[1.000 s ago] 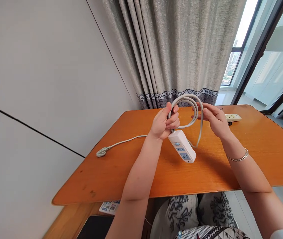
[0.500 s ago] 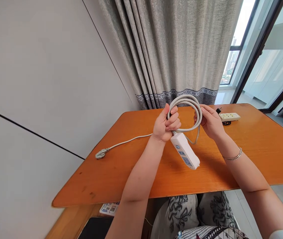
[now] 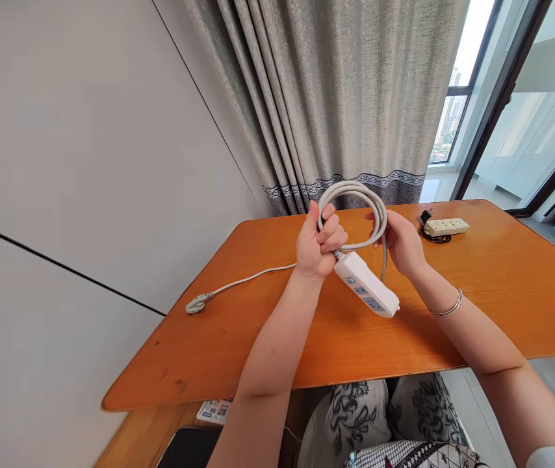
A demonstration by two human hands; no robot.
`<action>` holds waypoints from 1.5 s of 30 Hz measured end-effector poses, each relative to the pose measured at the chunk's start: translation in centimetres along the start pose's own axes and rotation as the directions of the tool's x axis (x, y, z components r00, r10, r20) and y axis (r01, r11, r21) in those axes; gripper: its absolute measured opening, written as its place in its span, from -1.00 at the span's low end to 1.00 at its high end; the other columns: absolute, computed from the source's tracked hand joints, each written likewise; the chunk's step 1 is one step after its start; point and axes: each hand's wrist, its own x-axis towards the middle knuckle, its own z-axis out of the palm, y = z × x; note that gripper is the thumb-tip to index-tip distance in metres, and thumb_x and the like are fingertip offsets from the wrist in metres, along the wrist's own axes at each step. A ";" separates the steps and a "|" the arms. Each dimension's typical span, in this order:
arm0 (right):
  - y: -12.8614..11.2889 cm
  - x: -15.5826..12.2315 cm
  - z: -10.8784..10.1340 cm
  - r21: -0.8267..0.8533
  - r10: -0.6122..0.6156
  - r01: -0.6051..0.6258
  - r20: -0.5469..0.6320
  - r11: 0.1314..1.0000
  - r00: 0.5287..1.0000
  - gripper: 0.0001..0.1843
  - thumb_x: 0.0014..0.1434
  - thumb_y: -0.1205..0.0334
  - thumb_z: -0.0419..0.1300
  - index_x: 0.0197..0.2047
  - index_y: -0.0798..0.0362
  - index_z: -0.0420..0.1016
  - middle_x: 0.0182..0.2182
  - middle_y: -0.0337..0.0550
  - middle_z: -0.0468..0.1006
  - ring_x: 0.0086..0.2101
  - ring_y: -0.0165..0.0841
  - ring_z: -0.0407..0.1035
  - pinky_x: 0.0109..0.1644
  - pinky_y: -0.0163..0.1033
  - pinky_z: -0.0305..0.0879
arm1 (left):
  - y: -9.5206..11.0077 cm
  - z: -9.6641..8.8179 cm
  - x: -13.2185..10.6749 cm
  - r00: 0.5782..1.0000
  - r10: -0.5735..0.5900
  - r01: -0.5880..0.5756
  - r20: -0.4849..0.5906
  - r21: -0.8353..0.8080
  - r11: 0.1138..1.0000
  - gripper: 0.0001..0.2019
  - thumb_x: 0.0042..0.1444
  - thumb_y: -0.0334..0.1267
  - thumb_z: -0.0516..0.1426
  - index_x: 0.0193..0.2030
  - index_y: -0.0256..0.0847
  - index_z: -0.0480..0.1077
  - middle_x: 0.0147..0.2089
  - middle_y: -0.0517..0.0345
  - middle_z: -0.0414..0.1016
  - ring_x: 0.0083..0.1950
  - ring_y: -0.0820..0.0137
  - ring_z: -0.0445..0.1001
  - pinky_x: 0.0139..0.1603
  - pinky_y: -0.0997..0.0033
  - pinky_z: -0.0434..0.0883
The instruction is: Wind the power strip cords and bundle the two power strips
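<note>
White power strip (image 3: 368, 286), blue detailing on its face, hangs aslant above the worktop (image 3: 199, 364). Its pale cord (image 3: 350, 184) is looped into a coil; the plug (image 3: 197, 303) lies at the worktop's left. Compared with a second ago, the strip lies nearer horizontal and the wide loop sits in with the coil. Left hand (image 3: 319, 244) clenches the coil; right hand (image 3: 401, 244), fingers curled, grips its opposite side.
</note>
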 end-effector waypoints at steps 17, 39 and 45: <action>0.5 -0.2 -0.7 -0.604 0.251 -0.035 0.278 0.796 0.927 -0.55 0.35 0.14 0.02 0.21 0.13 0.38 -0.33 -0.16 0.51 -0.36 -0.36 0.35 -0.24 -0.23 0.29 | 1.5 -0.5 1.1 0.864 0.417 -0.428 -0.283 0.024 0.903 -0.58 0.38 0.02 0.05 -0.44 -0.17 0.15 -0.65 0.40 0.11 -0.74 0.65 -0.04 -0.69 0.58 0.04; -0.9 -2.1 0.6 -0.788 -0.157 0.431 0.405 0.441 0.901 -0.61 0.37 0.31 0.01 0.19 0.11 0.46 -0.28 -0.06 0.42 -0.32 -0.29 0.34 -0.19 -0.20 0.30 | -2.5 -2.5 1.7 0.662 0.749 -0.678 0.032 0.452 0.580 -0.49 0.15 0.28 0.16 -0.41 -0.16 0.23 -0.53 0.23 0.53 -0.73 0.61 0.19 -0.70 0.54 0.09; -2.2 -2.9 1.5 -0.676 -0.075 0.388 0.443 0.626 0.893 -0.85 0.32 0.33 0.07 -0.15 0.10 0.47 -0.37 -0.18 0.36 -0.34 -0.35 0.26 -0.19 -0.23 0.22 | -4.3 -3.2 1.3 0.599 0.694 -0.773 0.400 0.514 0.371 -0.55 0.24 0.24 0.10 -0.27 -0.16 0.28 -0.36 0.14 0.66 -0.58 0.53 0.48 -0.57 0.54 0.37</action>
